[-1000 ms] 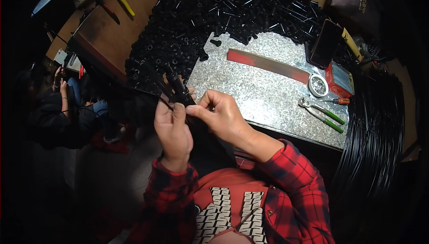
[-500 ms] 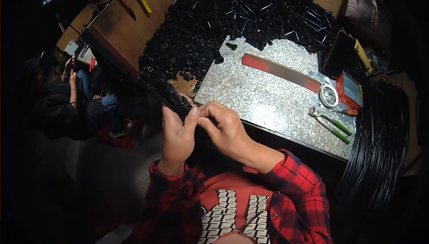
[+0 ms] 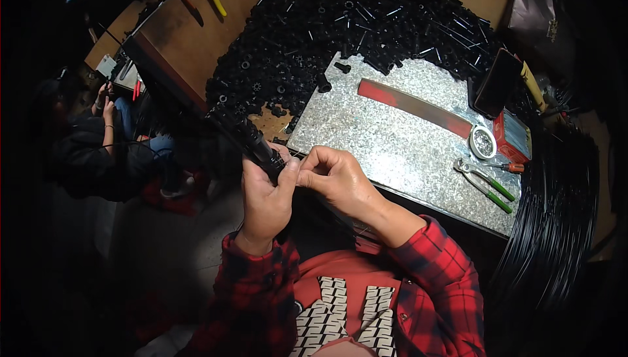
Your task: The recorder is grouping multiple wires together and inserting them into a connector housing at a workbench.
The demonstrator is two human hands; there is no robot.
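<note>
My left hand [image 3: 265, 203] is wrapped round a long black part [image 3: 245, 138], which slants from upper left down into my palm. Its lower end, beside my thumb, looks like a notched black collar. Thumb and forefinger of my right hand [image 3: 337, 180] are pinched together against the tip of my left thumb, at that collar. Whatever sits in this pinch is too small or too hidden to make out. Both hands are off the near left corner of the grey speckled board [image 3: 399, 151].
A heap of small black parts [image 3: 314, 30] covers the back. On the board lie a red-brown bar [image 3: 412, 105], a white cup [image 3: 483, 142], green-handled pincers [image 3: 484, 184] and a screwdriver [image 3: 513, 168]. Thin black rods [image 3: 556, 206] hang at right. Another person [image 3: 108, 135] sits at left.
Both hands have shifted slightly right, and more of the black part shows. My right hand has turned a little, its fingers still pinched by the left thumb.
</note>
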